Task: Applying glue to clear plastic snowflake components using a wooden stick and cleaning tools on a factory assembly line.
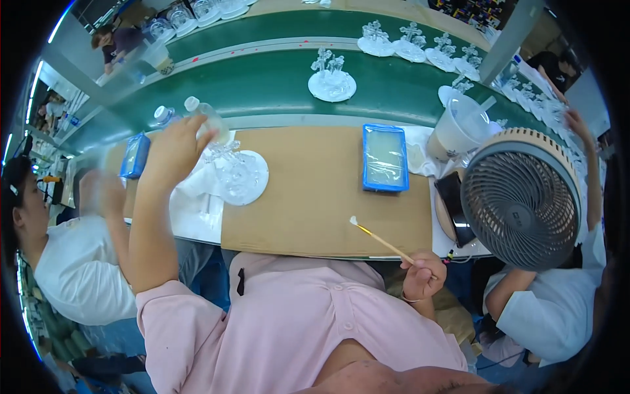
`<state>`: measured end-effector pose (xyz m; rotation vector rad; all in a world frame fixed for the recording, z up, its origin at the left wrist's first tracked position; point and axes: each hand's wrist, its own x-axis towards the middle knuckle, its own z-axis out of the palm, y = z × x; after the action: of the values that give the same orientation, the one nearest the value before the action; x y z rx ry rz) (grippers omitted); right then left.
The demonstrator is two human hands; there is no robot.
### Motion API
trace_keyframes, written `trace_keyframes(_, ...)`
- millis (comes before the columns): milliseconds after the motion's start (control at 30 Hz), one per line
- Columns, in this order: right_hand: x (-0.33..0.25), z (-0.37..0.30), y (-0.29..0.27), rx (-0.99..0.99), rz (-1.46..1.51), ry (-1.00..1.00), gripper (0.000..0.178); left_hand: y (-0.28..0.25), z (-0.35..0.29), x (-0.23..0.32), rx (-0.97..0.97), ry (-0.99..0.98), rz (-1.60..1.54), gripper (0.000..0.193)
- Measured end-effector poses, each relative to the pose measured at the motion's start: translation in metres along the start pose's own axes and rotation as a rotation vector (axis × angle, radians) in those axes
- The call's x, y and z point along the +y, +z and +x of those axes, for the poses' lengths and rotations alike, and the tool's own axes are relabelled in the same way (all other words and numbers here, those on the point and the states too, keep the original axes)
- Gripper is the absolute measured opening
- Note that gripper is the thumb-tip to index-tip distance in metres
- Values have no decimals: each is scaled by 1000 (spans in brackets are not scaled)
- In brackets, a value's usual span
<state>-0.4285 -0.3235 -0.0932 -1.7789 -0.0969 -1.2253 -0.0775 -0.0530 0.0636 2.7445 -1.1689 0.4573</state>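
Paintbrush point(382, 242) pinched in the right hand point(423, 274), bristles angled over the brown cardboard point(308, 217)! Up at far left, the left hand point(180, 141) is right beside a white-capped bottle point(211, 114); cannot tell whether it grips anything. Clear ornament point(239, 174) on its round white base sits at the cardboard's left edge, near that hand.

From my end, I can read no text for certain; the fan point(518, 194) at the right bears small, blurred lettering on its hub point(523, 218).
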Motion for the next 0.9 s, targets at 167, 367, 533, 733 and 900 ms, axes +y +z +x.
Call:
trace_keyframes(167,-17,3,2,5,-20,-35,28,59,-16,-39,-212,-46,-228,25)
trace_keyframes(367,-26,21,-5,17,-283,-99,23,6,-8,30,-49,92,-271,18)
trace_keyframes(533,-16,54,4,25,-391,-36,16,35,-8,94,-130,294,-205,21)
trace_keyframes(733,10,85,15,-62,-547,122,14,80,-33,110,11,153,-507,32)
trace_keyframes(900,37,100,26,-177,-578,123,12,108,-58,96,-20,-16,-638,30)
